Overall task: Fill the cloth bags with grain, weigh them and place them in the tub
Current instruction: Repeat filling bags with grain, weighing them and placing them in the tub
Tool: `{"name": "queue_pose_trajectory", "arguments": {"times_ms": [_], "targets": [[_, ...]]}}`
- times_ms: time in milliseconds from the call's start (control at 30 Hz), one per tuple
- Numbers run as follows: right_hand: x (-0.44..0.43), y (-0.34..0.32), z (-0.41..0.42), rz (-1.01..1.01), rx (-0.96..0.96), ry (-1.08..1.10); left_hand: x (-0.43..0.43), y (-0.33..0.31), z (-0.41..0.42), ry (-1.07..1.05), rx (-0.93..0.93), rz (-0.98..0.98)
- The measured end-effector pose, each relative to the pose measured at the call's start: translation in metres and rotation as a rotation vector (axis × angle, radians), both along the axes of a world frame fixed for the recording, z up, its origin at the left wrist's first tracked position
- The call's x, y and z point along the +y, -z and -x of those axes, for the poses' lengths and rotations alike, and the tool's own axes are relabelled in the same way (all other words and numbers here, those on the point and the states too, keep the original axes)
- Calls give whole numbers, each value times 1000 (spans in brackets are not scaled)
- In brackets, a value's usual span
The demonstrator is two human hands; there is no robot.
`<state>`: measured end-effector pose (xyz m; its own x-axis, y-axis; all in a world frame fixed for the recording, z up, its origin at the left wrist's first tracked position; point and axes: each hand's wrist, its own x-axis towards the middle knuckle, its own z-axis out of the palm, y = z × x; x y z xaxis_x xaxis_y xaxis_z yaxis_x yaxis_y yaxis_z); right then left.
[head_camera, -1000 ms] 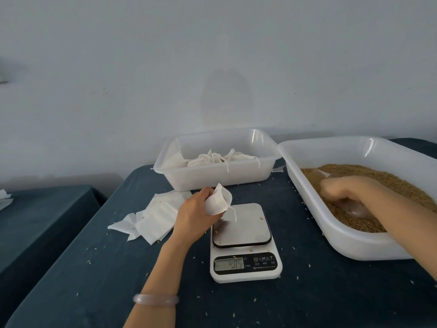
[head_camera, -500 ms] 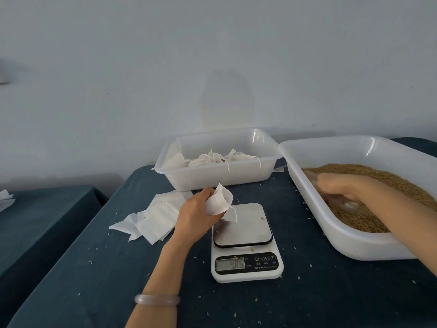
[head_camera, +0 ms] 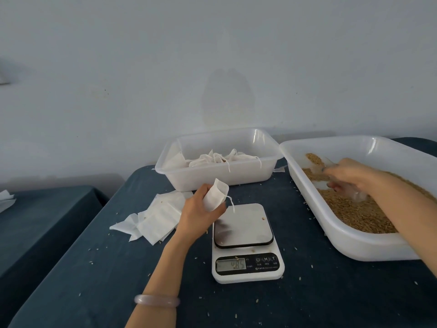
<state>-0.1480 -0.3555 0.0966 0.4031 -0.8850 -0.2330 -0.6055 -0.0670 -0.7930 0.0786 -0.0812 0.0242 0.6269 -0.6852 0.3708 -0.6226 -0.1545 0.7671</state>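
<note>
Head view. Left hand (head_camera: pixel 198 214), bracelet (head_camera: pixel 156 300) on its wrist, pinches one cloth bag (head_camera: pixel 215 194) between thumb and curled fingers. The bag stands upright above the knuckles, mouth up and partly open, presumably held that way to take a pour. It is white, thin, creased and limp, looks empty or nearly so, and its drawstring (head_camera: pixel 230 201) dangles toward the scale (head_camera: pixel 246 242). The scale sits just beside and below this hand. That seems handy, since a filled bag need only drop a short way onto the plate. The plate is bare except for a stray kernel, and the display is lit. Flat empty bags (head_camera: pixel 158 216) are heaped on the far side of the left hand from the scale, within easy reach. Beyond the fingers is the tub (head_camera: pixel 222 178), with filled bags (head_camera: pixel 217 159) already inside, strings trailing. Right hand (head_camera: pixel 347 176) is well apart from the left, down in the grain bin (head_camera: pixel 354 247). Its fingers are curled round a clear scoop (head_camera: pixel 356 196), blurred, so the grip detail is unsure. It works low in the grain (head_camera: pixel 359 216), tan and loose, banked toward the near wall. Judgement: scooping stage for this bag, with filling, weighing and tubbing not yet done. Spilt kernels dot the dark tablecloth (head_camera: pixel 94 280) around both wrists.
</note>
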Motion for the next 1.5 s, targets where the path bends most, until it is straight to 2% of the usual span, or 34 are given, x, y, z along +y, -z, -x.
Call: {"name": "queue_pose_trajectory", "arguments": {"times_ms": [133,267,400,533,633,833,1067,1233,1367,1500], "targets": [[1,-3,3,97,3,-16,0,-2,2,25,54,19],[8,-11,7,353,65,-128,1,-3,2,46,93,21],[26,-18,6,604,46,-325,0,-2,2,68,102,-3],[52,-21,-4,644,-86,-576,1,-2,2,79,68,-23],[68,-18,-15,780,-45,-670,1,-2,0,67,64,-21],[69,-13,-23,950,37,-703,0,0,-1,58,46,-24],[66,-17,-20,1042,115,-647,1,-3,0,45,40,-30],[71,-22,-21,1134,160,-654,1,-3,6,86,-47,-95],[74,-28,-25,1217,220,-667,2,-3,11,107,-104,-72],[76,-34,-26,1251,202,-693,2,-4,14,130,-114,-65]]}}
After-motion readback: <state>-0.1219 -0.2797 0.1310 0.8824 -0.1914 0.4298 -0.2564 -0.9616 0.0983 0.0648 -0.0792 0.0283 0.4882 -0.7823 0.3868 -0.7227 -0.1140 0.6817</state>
